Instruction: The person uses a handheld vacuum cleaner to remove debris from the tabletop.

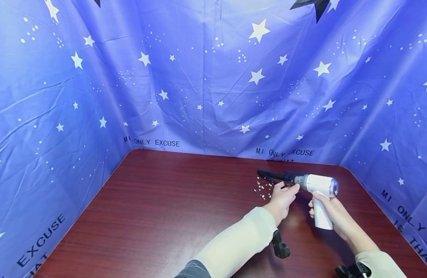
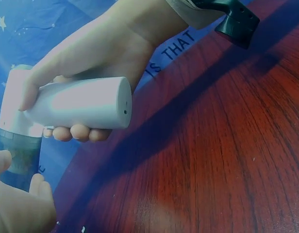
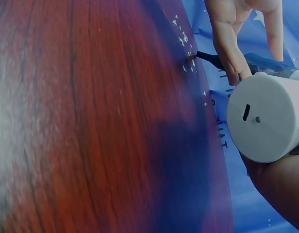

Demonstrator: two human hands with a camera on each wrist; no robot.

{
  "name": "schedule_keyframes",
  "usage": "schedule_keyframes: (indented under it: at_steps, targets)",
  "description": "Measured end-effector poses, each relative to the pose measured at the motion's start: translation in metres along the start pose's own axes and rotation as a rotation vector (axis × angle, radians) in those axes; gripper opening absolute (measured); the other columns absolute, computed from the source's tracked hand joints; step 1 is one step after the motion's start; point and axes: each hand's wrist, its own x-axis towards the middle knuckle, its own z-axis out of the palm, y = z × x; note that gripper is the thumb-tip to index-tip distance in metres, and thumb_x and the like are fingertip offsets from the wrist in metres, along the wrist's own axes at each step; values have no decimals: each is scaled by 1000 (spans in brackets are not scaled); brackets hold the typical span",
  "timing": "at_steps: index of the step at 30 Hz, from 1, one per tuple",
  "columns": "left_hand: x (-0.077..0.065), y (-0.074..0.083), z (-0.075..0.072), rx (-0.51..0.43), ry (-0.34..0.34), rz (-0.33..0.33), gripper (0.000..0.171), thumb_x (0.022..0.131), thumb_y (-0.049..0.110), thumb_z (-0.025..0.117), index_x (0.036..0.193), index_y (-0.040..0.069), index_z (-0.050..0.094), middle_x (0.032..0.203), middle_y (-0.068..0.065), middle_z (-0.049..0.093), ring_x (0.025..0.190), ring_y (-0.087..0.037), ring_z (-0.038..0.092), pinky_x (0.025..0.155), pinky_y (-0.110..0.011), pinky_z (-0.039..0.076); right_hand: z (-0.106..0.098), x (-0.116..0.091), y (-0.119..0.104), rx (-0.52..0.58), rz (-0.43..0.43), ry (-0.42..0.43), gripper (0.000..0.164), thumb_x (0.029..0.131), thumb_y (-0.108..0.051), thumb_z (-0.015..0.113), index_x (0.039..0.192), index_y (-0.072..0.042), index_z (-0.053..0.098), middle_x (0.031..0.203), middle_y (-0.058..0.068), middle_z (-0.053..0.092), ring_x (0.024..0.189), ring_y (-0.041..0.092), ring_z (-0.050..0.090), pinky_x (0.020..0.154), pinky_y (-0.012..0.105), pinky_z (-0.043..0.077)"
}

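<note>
My right hand (image 1: 335,216) grips the white handle of a handheld vacuum cleaner (image 1: 319,184), fingers wrapped round it and thumb near the top. The vacuum lies level above the table, its black narrow nozzle (image 1: 273,175) pointing left. My left hand (image 1: 281,200) holds the clear dust cup (image 2: 22,154) near its front, with thumb and fingers on either side. Small white scraps (image 1: 261,187) are scattered on the table beneath and in front of the nozzle. In the right wrist view the nozzle tip (image 3: 200,54) overlaps the scraps (image 3: 182,38).
The dark red wood-grain table (image 1: 157,208) stretches to the left. Blue star-printed cloth (image 1: 203,85) hangs close around its back and sides. A black wrist mount (image 1: 280,245) hangs below the left sleeve, and another (image 1: 352,270) sits at the right cuff.
</note>
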Motion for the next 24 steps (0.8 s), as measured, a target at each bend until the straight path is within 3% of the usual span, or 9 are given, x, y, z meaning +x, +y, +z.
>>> schedule_keyframes:
  at_steps: [8,14,24]
  targets:
    - [-3,-3,5,-21,-39,-40,46,88,-5,69,129,-6,50,103,-16,70,106,-34,68,99,-44,53,-8,-6,2,4,-6,6,15,108,-23,47,100,-20,59,79,3,66,64,14,67,60,32,61]
    - [-6,-6,8,-29,-69,-48,52,89,-7,67,136,-11,43,105,-20,69,108,-38,67,99,-43,53,-16,-12,3,-11,-12,9,15,108,-21,46,101,-20,60,80,3,66,66,15,67,59,33,61]
    - [-8,-12,13,-49,-205,-95,60,90,-10,64,143,-11,36,113,-20,67,115,-40,63,104,-48,48,-31,-22,-1,-57,-21,10,18,109,-21,45,100,-22,61,80,-1,67,66,14,67,58,34,60]
